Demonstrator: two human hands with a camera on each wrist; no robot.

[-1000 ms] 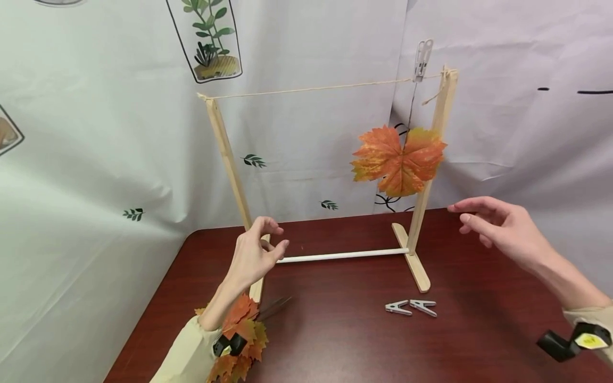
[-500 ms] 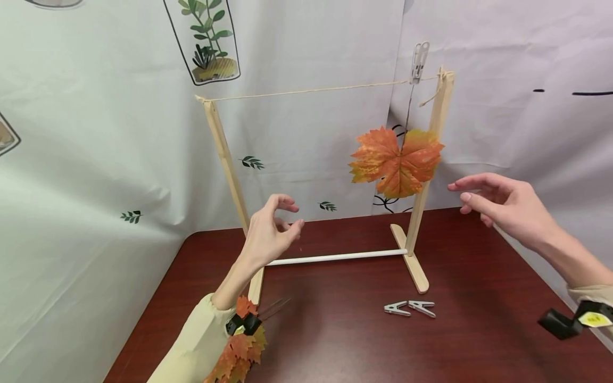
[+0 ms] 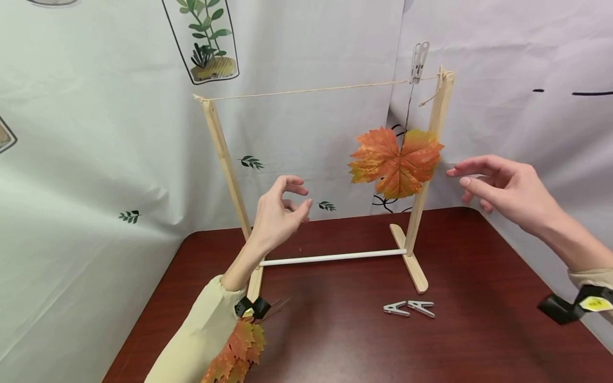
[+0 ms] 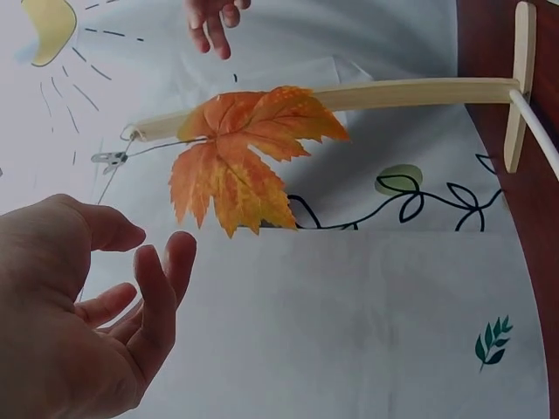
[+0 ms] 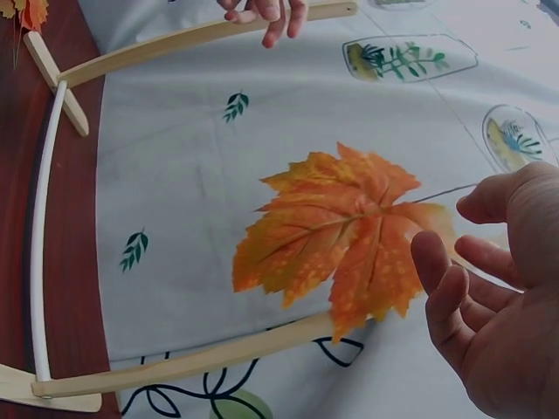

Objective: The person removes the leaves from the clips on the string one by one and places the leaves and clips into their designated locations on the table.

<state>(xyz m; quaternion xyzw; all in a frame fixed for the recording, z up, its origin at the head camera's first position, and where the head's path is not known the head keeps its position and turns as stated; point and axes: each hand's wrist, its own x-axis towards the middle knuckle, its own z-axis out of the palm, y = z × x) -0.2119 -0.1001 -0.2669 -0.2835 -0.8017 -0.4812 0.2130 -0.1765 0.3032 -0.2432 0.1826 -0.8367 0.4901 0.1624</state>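
An orange autumn leaf (image 3: pixel 398 162) hangs by its stem from a clothespin (image 3: pixel 419 63) clipped on the string (image 3: pixel 306 90) of a wooden frame (image 3: pixel 224 157). My right hand (image 3: pixel 507 191) hovers just right of the leaf, fingers loosely bent and holding nothing. Toward the frame's left side my left hand (image 3: pixel 282 215) is raised in the air, also holding nothing, thumb and fingers apart. In the left wrist view the leaf (image 4: pixel 236 161) lies beyond the left hand (image 4: pixel 96 305). The right wrist view has the leaf (image 5: pixel 349 231) beside the right hand's fingers, apparently apart from them.
Two grey clothespins (image 3: pixel 408 308) lie on the dark red table (image 3: pixel 335 340) in front of the frame's right foot. A pile of orange leaves (image 3: pixel 237 351) sits at the front left, partly under the left sleeve. A white rod (image 3: pixel 335 257) joins the frame's feet. Printed cloth hangs behind.
My left hand has risen and shifted right, away from the left post. My right hand has risen a little beside the leaf. The hanging leaf and table clothespins stay put.
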